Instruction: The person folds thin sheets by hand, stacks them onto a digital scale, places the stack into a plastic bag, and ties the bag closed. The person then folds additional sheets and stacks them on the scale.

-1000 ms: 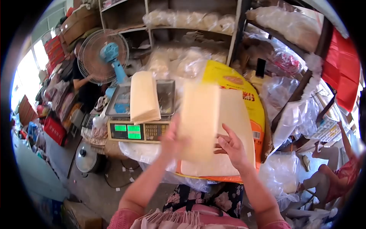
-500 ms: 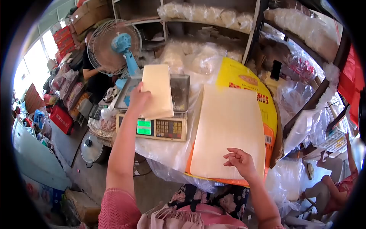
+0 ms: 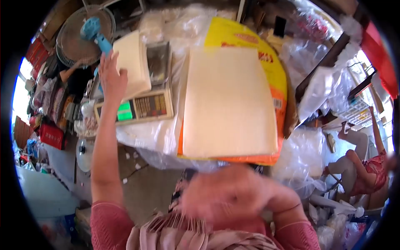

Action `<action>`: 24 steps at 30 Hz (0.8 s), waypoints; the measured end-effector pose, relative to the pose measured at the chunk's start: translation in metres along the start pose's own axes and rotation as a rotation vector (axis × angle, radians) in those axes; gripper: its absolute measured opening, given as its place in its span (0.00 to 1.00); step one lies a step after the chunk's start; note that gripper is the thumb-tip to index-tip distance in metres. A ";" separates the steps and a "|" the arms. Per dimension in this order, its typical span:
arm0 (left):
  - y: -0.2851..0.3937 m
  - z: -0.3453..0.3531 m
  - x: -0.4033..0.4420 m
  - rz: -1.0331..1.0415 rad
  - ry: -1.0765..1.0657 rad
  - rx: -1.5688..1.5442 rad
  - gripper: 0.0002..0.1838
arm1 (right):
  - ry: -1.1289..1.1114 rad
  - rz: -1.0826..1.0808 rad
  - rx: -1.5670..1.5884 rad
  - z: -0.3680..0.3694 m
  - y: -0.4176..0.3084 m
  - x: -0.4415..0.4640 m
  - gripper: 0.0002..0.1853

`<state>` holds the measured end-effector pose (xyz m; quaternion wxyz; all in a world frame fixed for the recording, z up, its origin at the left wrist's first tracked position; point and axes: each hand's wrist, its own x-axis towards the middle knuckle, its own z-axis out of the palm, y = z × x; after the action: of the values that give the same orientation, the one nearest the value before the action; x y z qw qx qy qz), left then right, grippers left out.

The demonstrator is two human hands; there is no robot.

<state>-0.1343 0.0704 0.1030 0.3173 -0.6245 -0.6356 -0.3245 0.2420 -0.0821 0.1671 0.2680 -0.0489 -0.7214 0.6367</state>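
Note:
My left hand (image 3: 111,79) is stretched out with its fingers apart, beside and partly over the left edge of a folded stack of cream-coloured sheets (image 3: 132,62). That stack rests on the pan of a digital scale (image 3: 158,104) with a lit green display. Smeared by motion, my right hand (image 3: 227,193) is close in front of my body, and its fingers cannot be made out. Beyond it, a large flat stack of cream-coloured sheets (image 3: 229,104) lies on a yellow and orange printed bag (image 3: 279,87).
A blue fan (image 3: 91,29) stands behind the scale at the left. A lidded pot (image 3: 84,156) is on the floor. Clear plastic bags (image 3: 298,162) sit right of the table. A seated person (image 3: 371,171) is at the far right, and a phone (image 3: 279,26) stands at the back.
My left hand has shifted to the left edge of the folded stack and its fingers have spread. My right hand has drawn back from the large stack toward my body. The view has tilted down.

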 end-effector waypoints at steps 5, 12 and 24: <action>0.094 -0.048 -0.097 -0.035 0.065 -0.543 0.25 | 0.429 0.222 -0.675 -0.029 0.111 -0.018 0.06; 0.134 -0.047 -0.181 -0.292 -0.270 -0.704 0.21 | 0.117 0.090 -1.265 -0.015 0.167 -0.019 0.07; 0.155 -0.049 -0.196 -0.401 -0.245 -0.851 0.24 | 0.309 0.189 -0.847 -0.028 0.180 -0.014 0.06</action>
<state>0.0245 -0.0831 -0.0242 -0.1122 -0.5977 -0.5869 -0.5345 0.2178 -0.0293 -0.0060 0.2697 -0.3142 -0.8619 0.2927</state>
